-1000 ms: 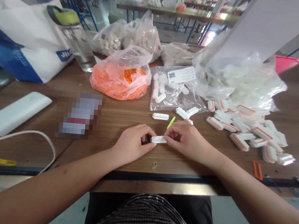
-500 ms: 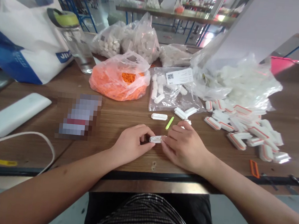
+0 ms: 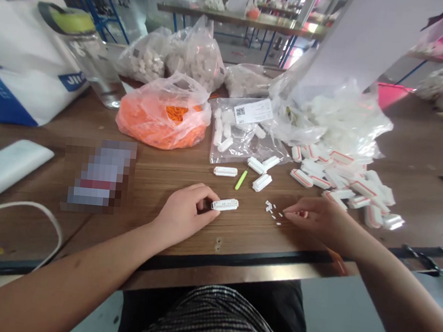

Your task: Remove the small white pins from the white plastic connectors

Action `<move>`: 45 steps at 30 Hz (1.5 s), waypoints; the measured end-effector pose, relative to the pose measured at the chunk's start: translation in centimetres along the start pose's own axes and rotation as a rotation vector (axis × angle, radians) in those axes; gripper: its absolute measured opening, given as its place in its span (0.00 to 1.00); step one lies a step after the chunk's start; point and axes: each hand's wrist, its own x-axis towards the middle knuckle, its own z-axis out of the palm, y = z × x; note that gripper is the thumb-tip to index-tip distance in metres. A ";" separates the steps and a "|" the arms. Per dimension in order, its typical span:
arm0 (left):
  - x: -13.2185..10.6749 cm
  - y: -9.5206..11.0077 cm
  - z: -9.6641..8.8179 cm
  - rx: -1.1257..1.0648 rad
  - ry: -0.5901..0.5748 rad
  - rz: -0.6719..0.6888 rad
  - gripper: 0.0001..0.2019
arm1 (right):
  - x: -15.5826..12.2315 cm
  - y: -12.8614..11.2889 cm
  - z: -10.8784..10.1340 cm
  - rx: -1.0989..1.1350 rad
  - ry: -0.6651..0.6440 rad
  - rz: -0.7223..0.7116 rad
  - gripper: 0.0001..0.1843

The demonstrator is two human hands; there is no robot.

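Between thumb and forefinger, my left hand (image 3: 189, 207) grips one end of a small white plastic housing (image 3: 226, 204) just over the table. To the right, my right hand (image 3: 316, 215) is low at the tabletop, its thumb and forefinger pinched together. Whatever is in that pinch is too small to make out. Beside those fingertips lie several tiny white pieces (image 3: 268, 207). Another white housing (image 3: 225, 171), a yellow-green handled tool (image 3: 241, 180) and a few more white housings (image 3: 262, 182) rest beyond my hands.
White housings with orange strips (image 3: 359, 186) are heaped at right. Behind are an orange-filled bag (image 3: 160, 114), a clear labelled bag (image 3: 247, 142) and other plastic bags (image 3: 342, 114). A blurred-out flat object (image 3: 100, 176), white power bank (image 3: 11, 173) and bottle (image 3: 95, 57) are at left.
My right hand has left the white housing and moved right to the tiny pieces, which were hidden before. My left hand still holds the housing. The whole view has shifted slightly.
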 end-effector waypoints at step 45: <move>-0.1 0.2 0.1 -0.018 0.014 0.009 0.05 | 5.0 -8.5 4.7 0.094 0.045 -0.462 0.09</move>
